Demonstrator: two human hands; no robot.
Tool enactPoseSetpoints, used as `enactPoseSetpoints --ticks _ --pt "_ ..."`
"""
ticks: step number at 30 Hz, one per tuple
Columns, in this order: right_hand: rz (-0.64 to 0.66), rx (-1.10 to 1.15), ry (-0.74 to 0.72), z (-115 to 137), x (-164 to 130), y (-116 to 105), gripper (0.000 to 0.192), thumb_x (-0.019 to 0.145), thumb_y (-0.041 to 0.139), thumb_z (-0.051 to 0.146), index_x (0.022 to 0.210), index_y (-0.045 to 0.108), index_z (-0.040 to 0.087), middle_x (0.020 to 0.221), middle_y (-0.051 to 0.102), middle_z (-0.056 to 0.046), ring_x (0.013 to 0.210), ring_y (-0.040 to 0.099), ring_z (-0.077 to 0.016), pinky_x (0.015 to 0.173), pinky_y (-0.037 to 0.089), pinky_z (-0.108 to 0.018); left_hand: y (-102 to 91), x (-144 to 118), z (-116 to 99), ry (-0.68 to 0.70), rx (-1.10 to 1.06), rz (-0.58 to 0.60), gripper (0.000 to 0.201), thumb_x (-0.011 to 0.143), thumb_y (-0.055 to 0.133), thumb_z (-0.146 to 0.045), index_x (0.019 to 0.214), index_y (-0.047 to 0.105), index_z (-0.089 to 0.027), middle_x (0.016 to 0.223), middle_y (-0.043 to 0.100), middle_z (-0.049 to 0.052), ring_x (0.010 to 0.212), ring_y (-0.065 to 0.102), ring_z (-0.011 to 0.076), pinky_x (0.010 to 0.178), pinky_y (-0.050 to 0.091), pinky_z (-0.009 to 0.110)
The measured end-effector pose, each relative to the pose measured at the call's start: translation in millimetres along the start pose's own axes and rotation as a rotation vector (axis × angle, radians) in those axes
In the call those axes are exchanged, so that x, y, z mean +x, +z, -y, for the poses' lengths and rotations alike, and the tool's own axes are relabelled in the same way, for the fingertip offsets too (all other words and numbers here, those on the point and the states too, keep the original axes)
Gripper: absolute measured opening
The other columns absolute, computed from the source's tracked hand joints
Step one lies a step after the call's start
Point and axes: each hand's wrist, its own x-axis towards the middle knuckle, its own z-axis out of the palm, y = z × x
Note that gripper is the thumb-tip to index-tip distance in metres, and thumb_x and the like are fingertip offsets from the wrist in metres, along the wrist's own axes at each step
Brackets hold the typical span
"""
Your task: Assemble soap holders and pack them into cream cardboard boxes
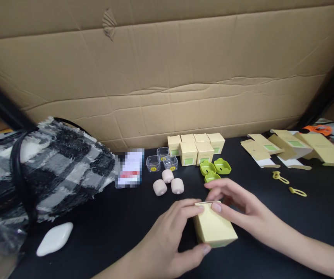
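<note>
A small pale-yellow carton (217,226) is tilted over the black table in front of me. My left hand (174,236) grips it from the left side, thumb low and fingers along the upper edge. At its far end, the thumb of my right hand (236,203) presses near a narrow gap by the flap, while the other fingers curve behind. Whatever is inside the carton is hidden. Just beyond the hands lie several green flower-shaped holders (222,166), one partly covered by my right fingers. Pinkish-white rounded pieces (159,187) sit to their left.
Closed yellow cartons (188,153) stand grouped at the back, beside clear plastic cases (153,164). Flattened cartons (321,149) and yellow loop straps (297,192) lie at right. A checked fringed bag (76,170) and a white diamond-shaped object (55,239) are at left. Cardboard (167,62) walls the back.
</note>
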Motion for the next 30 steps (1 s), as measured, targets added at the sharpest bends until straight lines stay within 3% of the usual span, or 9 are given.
enactPoseSetpoints --ticks 4,6,10,12,14,16,21,27,30 --pt "0.147 -0.377 -0.356 9.2 -3.5 -7.9 0.033 0.081 0.069 0.042 0.104 0.061 0.020 0.105 0.067 -0.009 0.093 0.065 -0.0230 0.080 0.054 -0.035 2.0 0.0 2.4 0.015 -0.003 -0.027 0.064 0.079 0.066 -0.016 0.132 0.033 -0.030 0.129 0.054 0.010 0.121 0.055 0.0252 0.101 0.048 0.038" --pt "0.221 -0.513 -0.412 16.3 -4.8 -11.5 0.045 0.073 0.078 0.040 0.107 0.059 0.018 0.111 0.066 -0.011 0.095 0.066 -0.0249 0.079 0.055 -0.034 4.2 -2.3 6.2 0.037 -0.005 -0.040 0.064 0.080 0.065 -0.016 0.134 0.033 -0.031 0.130 0.054 0.010 0.122 0.055 0.0263 0.101 0.048 0.040" --pt "0.217 -0.445 -0.378 24.7 1.0 -28.6 0.038 0.082 0.072 0.031 0.112 0.053 0.021 0.116 0.065 -0.008 0.101 0.066 -0.0209 0.083 0.054 -0.028 11.5 -10.0 15.4 0.015 -0.017 -0.099 0.077 0.082 0.065 -0.025 0.143 0.020 -0.033 0.143 0.043 0.014 0.129 0.048 0.0339 0.102 0.047 0.050" --pt "0.049 -0.444 -0.385 24.2 11.5 -47.6 0.038 0.086 0.066 0.035 0.117 0.049 0.022 0.119 0.062 -0.008 0.107 0.062 -0.0217 0.087 0.053 -0.031 15.9 -13.2 18.9 0.004 -0.055 -0.178 0.081 0.083 0.064 -0.027 0.145 0.012 -0.034 0.148 0.037 0.016 0.127 0.051 0.0341 0.100 0.047 0.053" --pt "-0.162 -0.552 -0.370 20.5 27.5 -72.7 0.041 0.090 0.059 0.042 0.123 0.044 0.022 0.122 0.059 -0.010 0.109 0.059 -0.0237 0.089 0.051 -0.035 19.5 -14.4 20.7 0.002 -0.082 -0.233 0.075 0.086 0.060 -0.025 0.145 0.014 -0.033 0.147 0.038 0.016 0.121 0.056 0.0319 0.098 0.049 0.052" --pt "-0.220 -0.632 -0.338 14.3 46.5 -99.3 0.043 0.091 0.056 0.043 0.124 0.042 0.020 0.120 0.058 -0.012 0.104 0.060 -0.0251 0.088 0.050 -0.039 21.2 -13.4 20.7 -0.003 -0.085 -0.249 0.068 0.087 0.057 -0.024 0.144 0.020 -0.031 0.145 0.041 0.016 0.118 0.058 0.0304 0.096 0.051 0.050" --pt "-0.052 -0.811 -0.241 -7.0 80.1 -141.0 0.040 0.081 0.066 0.044 0.109 0.056 0.017 0.092 0.064 -0.007 0.077 0.063 -0.0230 0.067 0.051 -0.035 17.8 -7.2 16.1 -0.055 -0.066 -0.213 0.058 0.090 0.053 -0.029 0.142 0.029 -0.034 0.138 0.052 0.011 0.110 0.064 0.0267 0.089 0.057 0.044" --pt "0.045 -0.940 -0.179 -31.5 78.4 -132.7 0.029 0.092 0.059 0.036 0.114 0.057 0.016 0.110 0.061 -0.007 0.085 0.063 -0.0179 0.074 0.053 -0.037 15.4 -9.3 15.4 -0.054 0.021 -0.170 0.053 0.084 0.061 -0.020 0.131 0.045 -0.036 0.138 0.052 0.007 0.121 0.057 0.0261 0.100 0.051 0.042" --pt "0.071 -0.936 -0.176 -40.8 76.8 -125.4 0.029 0.094 0.058 0.033 0.117 0.057 0.016 0.113 0.061 -0.007 0.090 0.064 -0.0191 0.076 0.055 -0.038 14.2 -11.0 17.0 -0.011 0.125 -0.093 0.051 0.082 0.061 -0.013 0.126 0.047 -0.033 0.136 0.052 0.008 0.121 0.057 0.0236 0.100 0.050 0.037"
